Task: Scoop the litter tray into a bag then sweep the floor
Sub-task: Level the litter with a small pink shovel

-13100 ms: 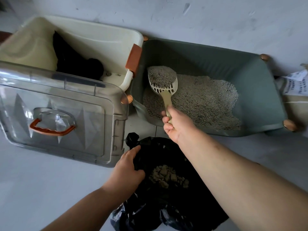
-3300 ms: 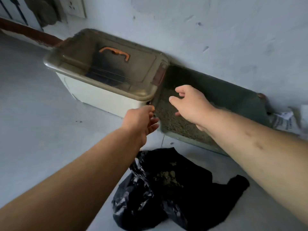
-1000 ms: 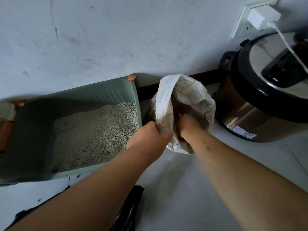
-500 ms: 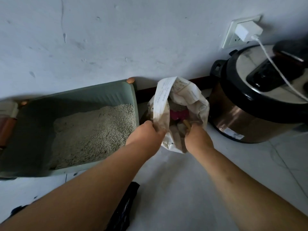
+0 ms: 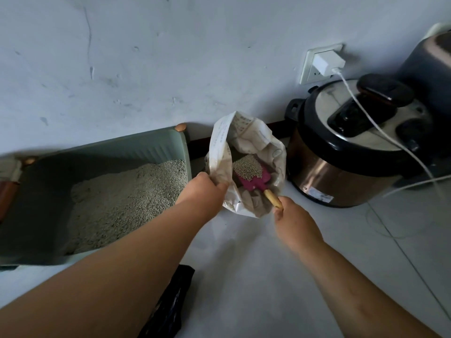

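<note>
A green litter tray (image 5: pixel 156 143) with grey litter (image 5: pixel 127 193) stands against the wall at left. Right of it sits a white printed sack (image 5: pixel 220 147) with its mouth open. My left hand (image 5: pixel 203 192) grips the sack's near left edge. My right hand (image 5: pixel 295 222) holds the wooden handle of a pink scoop (image 5: pixel 256 179), whose blade is heaped with grey litter inside the sack's mouth. A corner of the black rubbish bag (image 5: pixel 170 303) lies on the floor under my left forearm.
A steel and black pressure cooker (image 5: pixel 341 152) stands right of the sack. A white charger (image 5: pixel 328 63) sits in a wall socket, its cable trailing over the cooker. A dark appliance (image 5: pixel 429 62) is at far right. Pale floor tiles (image 5: pixel 244 264) lie in front.
My right hand has pulled back out of the sack, raising the pink scoop now heaped with litter. My left hand keeps hold of the sack's edge. Earlier I closed the cream box's lid.
</note>
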{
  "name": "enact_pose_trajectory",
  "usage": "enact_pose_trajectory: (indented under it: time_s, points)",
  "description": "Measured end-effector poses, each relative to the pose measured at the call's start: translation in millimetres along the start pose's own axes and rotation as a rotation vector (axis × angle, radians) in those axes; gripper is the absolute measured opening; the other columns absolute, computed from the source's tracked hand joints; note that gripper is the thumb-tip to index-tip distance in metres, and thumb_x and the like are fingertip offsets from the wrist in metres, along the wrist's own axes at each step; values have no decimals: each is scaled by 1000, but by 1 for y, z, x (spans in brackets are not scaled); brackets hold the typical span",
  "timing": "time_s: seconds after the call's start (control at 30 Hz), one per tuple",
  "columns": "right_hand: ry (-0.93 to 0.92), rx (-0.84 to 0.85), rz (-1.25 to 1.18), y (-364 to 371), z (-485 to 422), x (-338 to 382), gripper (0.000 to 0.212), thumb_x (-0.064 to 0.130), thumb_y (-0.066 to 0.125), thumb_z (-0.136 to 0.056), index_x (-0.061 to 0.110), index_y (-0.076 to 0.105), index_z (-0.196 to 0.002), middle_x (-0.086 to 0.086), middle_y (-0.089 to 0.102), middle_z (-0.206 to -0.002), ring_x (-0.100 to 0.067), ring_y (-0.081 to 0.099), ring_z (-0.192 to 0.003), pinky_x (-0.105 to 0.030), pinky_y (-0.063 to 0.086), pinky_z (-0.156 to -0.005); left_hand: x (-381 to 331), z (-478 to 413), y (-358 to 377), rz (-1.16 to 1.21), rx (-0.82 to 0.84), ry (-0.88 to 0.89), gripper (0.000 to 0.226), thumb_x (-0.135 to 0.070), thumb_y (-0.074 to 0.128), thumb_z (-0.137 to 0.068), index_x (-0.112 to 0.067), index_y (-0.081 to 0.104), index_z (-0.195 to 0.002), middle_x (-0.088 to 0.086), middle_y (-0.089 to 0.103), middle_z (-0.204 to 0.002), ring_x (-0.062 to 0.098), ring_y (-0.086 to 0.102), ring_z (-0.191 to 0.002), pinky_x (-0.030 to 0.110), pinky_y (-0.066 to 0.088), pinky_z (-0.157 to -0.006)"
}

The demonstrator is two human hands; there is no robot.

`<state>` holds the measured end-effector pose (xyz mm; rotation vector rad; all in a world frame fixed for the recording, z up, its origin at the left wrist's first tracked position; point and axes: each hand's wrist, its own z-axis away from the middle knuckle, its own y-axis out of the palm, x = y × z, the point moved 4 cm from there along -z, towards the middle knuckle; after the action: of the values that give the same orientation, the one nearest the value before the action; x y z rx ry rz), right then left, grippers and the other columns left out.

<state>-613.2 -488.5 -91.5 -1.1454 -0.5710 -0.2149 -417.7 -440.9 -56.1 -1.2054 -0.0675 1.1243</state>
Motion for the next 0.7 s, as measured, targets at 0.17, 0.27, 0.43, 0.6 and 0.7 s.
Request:
enact_pose_trajectory:
  time_s: [0.17, 0.27, 0.43, 0.6, 0.7]
  points:
    - [-5, -20, 6, -13, 11, 1, 29, 25, 38, -101, 15, 51, -126, -3, 60, -101, -15, 45, -80, -27, 34, -67, -4, 0, -3, -1, -20, 3, 43, -51, 45, -92, -13, 56, -109, 7, 70, -93, 26, 72, -76, 43, 61, -72]
    - [-13, -28, -7, -20, 17, 3, 29, 24, 38, -101, 15, 51, -125, -3, 59, -99, -15, 46, -80, -27, 34, -67, -5, 1, -2, 5, -13, 23, 43, -52, 48, -91, -13, 59, -106, 6, 70, -93, 26, 71, -79, 44, 61, -75]
    - [-33, -51, -51, -34, 27, 2, 25, 22, 40, -100, 13, 54, -119, 2, 51, -83, -17, 48, -76, -27, 34, -63, -4, 1, -1, 7, -9, 38, 42, -52, 49, -91, -14, 61, -103, 5, 70, -91, 25, 71, -76, 43, 61, -74]
    - [-38, -82, -107, -49, 34, -1, 12, 20, 42, -99, 18, 54, -100, 5, 50, -70, -14, 48, -64, -27, 32, -51, -5, 0, -2, -12, -11, 46, 34, -42, 50, -92, -12, 61, -103, 7, 69, -90, 25, 70, -79, 41, 60, -74]
    - [-44, -91, -139, -61, 37, 2, 9, 21, 42, -100, 24, 49, -95, 6, 49, -69, -14, 47, -63, -26, 30, -50, -5, 0, -5, -30, -19, 39, 33, -39, 50, -91, -10, 62, -100, 9, 70, -88, 27, 69, -79, 40, 59, -74]
